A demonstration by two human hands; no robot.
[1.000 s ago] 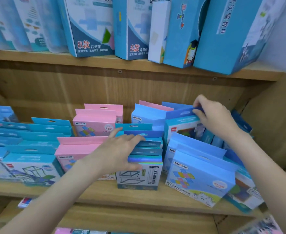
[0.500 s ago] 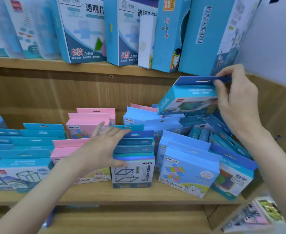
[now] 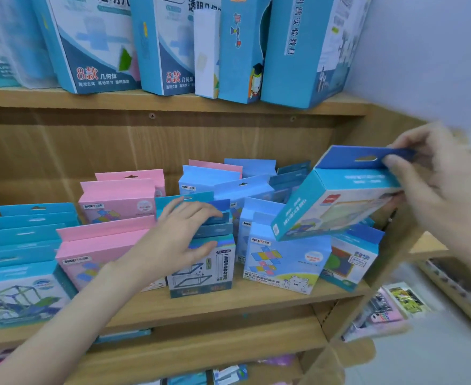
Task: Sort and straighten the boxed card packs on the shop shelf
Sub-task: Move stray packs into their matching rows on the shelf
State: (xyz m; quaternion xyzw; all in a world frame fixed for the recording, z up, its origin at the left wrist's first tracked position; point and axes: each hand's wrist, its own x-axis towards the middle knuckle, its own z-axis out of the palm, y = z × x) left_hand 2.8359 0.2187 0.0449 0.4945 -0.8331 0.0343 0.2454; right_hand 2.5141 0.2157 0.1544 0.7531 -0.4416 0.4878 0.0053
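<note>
Teal card pack (image 3: 337, 195) is pinched by the right hand (image 3: 439, 187) at its hang tab, held tilted above the shelf (image 3: 228, 304). Left hand (image 3: 178, 240) is laid loosely spread on the middle stack (image 3: 201, 265), thumb in front.

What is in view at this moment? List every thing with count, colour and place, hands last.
Lifted pack: one, teal-blue with dark blue hang tab, tilted in the air above the right end of the middle shelf.
Pink packs: about four, pink, standing left of centre on the middle shelf.
Teal packs: a row, exact count unclear, left end of the middle shelf.
Light blue packs: several, centre-right on the middle shelf.
Dark-tab packs: a short row, centre front.
Tall boxes: about six, blue and white, on the top shelf.
Wooden shelf: one unit, light brown.
Left hand: rests on the dark-tab packs.
Right hand: pinches the lifted pack's tab.
</note>
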